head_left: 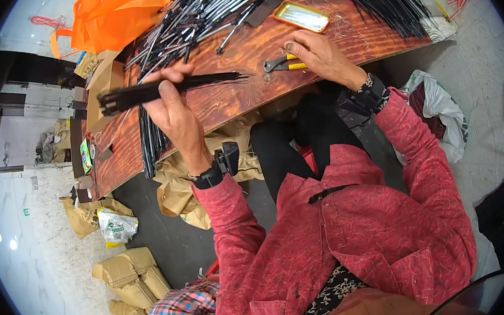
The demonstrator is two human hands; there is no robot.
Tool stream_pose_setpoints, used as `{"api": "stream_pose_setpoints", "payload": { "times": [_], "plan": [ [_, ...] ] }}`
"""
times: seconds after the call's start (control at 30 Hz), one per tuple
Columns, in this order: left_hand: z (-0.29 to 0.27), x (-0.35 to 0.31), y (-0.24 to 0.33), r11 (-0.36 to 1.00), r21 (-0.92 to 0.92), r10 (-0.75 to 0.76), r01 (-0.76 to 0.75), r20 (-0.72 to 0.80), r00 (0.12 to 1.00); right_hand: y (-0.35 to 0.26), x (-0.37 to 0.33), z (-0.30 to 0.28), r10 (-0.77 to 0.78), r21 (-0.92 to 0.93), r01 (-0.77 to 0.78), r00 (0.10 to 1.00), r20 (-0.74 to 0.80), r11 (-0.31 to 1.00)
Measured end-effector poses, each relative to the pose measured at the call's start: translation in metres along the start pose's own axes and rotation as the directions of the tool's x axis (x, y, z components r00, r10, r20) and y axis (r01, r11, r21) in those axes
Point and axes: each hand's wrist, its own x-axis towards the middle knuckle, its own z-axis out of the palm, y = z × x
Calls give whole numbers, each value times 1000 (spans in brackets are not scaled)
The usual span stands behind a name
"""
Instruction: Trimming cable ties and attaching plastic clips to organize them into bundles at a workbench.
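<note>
The left hand [173,107] had closed around a bundle [162,90] of thin black strips, thumb pressed on top, holding it level just above the bench [229,96]. The bundle's fine ends fanned toward the right. The right hand [315,56] lay flat on the bench with fingers loosely spread, gripping nothing, its fingertips touching the yellow-handled pliers [283,65].

The likeliest trouble seemed to be the bundle loosening: the grip sat near the thick end, so the free tips could splay or single strips slide out and drop among the loose strips hanging over the bench edge [151,139]. The pliers lay near the front edge and a careless nudge could push them off.

A shallow orange tin [301,16] stood beyond the right hand; its inside looked pale and shiny, and I could not tell what it held. An orange bag [108,20] lay slumped at the far left corner, its contents hidden. A heap of grey and black rods [215,8] covered the far side.
</note>
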Motion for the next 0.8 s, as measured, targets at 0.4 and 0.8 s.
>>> {"api": "stream_pose_setpoints", "payload": {
  "times": [0.4,0.8],
  "plan": [
    [-5,1,-38,980,113,-184,164,187,965,46,-28,2,-200,-512,175,980,6,841],
    [-34,-20,-71,848,-421,-385,321,-75,920,-3,-28,39,-101,175,86,992,79,981]
  ]
}}
